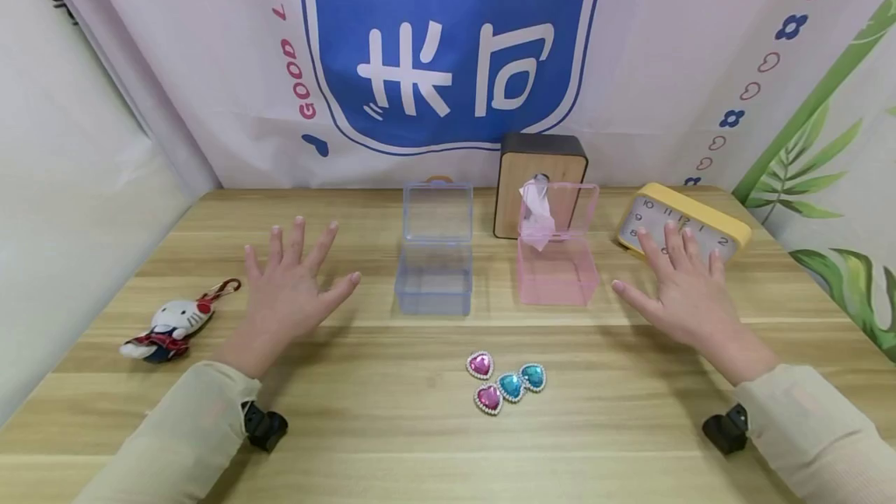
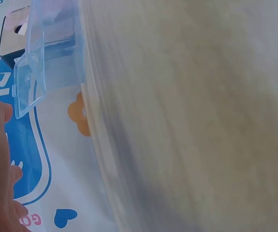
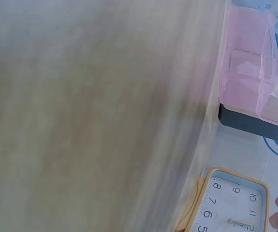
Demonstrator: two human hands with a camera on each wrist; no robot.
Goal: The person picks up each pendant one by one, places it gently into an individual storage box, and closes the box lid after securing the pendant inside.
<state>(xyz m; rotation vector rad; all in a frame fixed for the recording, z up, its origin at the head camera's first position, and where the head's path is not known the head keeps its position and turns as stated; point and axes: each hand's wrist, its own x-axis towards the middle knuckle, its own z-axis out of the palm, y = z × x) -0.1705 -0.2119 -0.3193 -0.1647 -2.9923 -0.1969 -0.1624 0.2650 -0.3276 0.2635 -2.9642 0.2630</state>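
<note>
Although the left hand [image 1: 287,294] and right hand [image 1: 689,298] are spread, empty and well apart, the open blue box [image 1: 434,300] and pink box [image 1: 557,280] stand between them; a careless inward sweep could tip either, or a dragging sleeve [image 1: 178,434] scatter the heart gems [image 1: 510,387].

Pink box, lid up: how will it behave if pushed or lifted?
The pink box looks like thin, see-through plastic, so probably light for its size and fairly stiff. Its raised lid stands at the back and may swing if jolted. Being flat-sided, it would likely slide on the table rather than roll.
</note>
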